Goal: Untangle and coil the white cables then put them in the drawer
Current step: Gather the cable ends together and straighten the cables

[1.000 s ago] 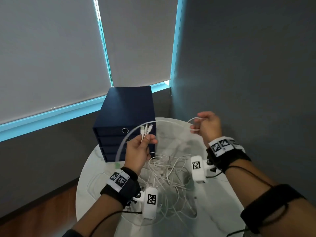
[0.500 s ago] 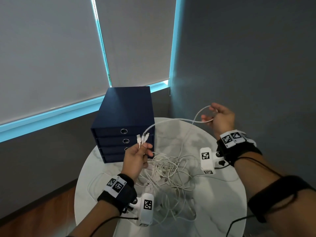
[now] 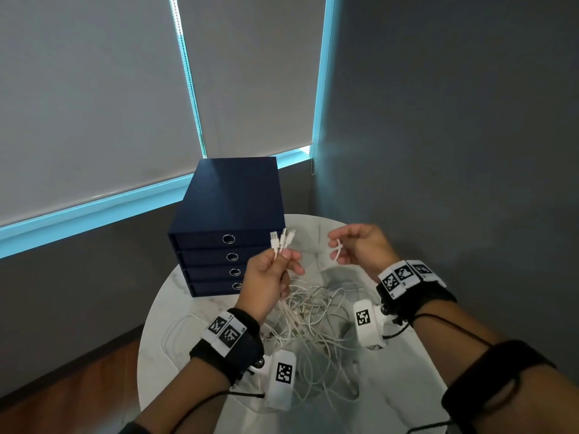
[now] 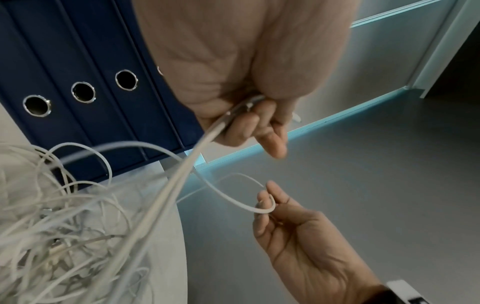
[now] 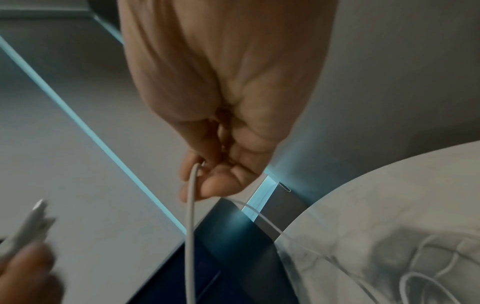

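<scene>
A tangled heap of white cables (image 3: 313,327) lies on the round marble table (image 3: 404,383). My left hand (image 3: 269,277) is raised above the heap and grips a bundle of three cable ends, whose plugs (image 3: 282,238) stick up above the fingers. In the left wrist view the strands (image 4: 197,148) run down from that fist into the heap. To the right, at the same height, my right hand (image 3: 360,249) pinches a short loop of one white cable (image 3: 336,252). That loop (image 4: 259,207) curls round the fingertips. A dark blue drawer unit (image 3: 232,214) with four closed drawers stands behind the left hand.
The table stands in a corner: grey wall on the right, window with roller blinds behind. A bead chain (image 3: 312,158) hangs beside the drawer unit. Wooden floor (image 3: 78,386) shows below the table's left edge. A loose cable loop (image 3: 175,333) lies on the table's left side.
My right hand, which had pulled a cable far out to the right and up, has come back in toward the left hand and now holds only a short loop. The left hand stayed put.
</scene>
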`<state>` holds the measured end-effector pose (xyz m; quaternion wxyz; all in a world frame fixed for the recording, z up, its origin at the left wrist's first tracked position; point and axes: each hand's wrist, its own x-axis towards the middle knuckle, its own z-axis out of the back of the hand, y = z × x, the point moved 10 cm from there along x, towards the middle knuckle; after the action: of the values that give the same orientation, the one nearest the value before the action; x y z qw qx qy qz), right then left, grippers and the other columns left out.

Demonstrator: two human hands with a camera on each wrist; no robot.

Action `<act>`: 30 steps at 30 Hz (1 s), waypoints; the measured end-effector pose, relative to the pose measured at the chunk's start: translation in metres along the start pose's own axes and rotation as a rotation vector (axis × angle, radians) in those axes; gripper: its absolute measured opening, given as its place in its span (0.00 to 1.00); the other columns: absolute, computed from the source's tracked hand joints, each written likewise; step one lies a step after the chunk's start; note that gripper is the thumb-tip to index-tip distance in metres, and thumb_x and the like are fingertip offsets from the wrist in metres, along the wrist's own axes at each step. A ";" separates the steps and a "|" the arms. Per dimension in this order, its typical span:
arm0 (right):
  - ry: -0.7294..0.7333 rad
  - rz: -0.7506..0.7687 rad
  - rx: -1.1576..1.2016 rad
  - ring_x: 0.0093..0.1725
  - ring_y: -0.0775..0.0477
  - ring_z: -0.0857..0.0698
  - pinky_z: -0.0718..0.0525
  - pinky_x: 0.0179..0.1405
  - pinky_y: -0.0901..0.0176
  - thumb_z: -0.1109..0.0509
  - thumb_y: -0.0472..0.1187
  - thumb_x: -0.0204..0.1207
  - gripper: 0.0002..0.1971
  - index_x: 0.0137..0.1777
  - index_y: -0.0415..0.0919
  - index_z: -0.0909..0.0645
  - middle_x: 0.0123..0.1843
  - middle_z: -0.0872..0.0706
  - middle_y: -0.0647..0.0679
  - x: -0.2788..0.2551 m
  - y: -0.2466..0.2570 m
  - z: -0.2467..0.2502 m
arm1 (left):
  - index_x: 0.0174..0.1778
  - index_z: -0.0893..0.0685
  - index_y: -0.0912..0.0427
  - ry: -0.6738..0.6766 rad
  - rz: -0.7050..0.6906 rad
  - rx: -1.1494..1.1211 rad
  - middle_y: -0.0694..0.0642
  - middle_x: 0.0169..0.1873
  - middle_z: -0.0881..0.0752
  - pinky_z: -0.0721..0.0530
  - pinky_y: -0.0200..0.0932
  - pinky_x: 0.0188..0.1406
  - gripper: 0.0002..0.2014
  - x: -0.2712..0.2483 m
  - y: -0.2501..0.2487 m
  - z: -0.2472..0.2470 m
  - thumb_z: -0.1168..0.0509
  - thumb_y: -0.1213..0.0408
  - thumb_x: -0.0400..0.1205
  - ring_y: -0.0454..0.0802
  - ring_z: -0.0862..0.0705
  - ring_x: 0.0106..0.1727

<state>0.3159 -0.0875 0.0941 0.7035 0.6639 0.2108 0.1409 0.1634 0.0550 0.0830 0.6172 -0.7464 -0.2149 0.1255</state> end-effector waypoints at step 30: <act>-0.552 0.607 0.203 0.22 0.59 0.26 0.28 0.22 0.66 0.46 0.23 0.77 0.17 0.44 0.45 0.22 0.30 0.19 0.47 -0.010 0.189 0.104 | 0.50 0.13 0.64 0.006 0.135 0.069 0.56 0.40 0.12 0.40 0.34 0.18 0.12 0.002 0.047 0.011 0.40 0.62 0.89 0.43 0.39 0.20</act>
<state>0.3725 -0.1682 0.2861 0.5912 0.7746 -0.1780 0.1370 0.1675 0.0587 0.0354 0.6332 -0.7380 -0.1577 0.1719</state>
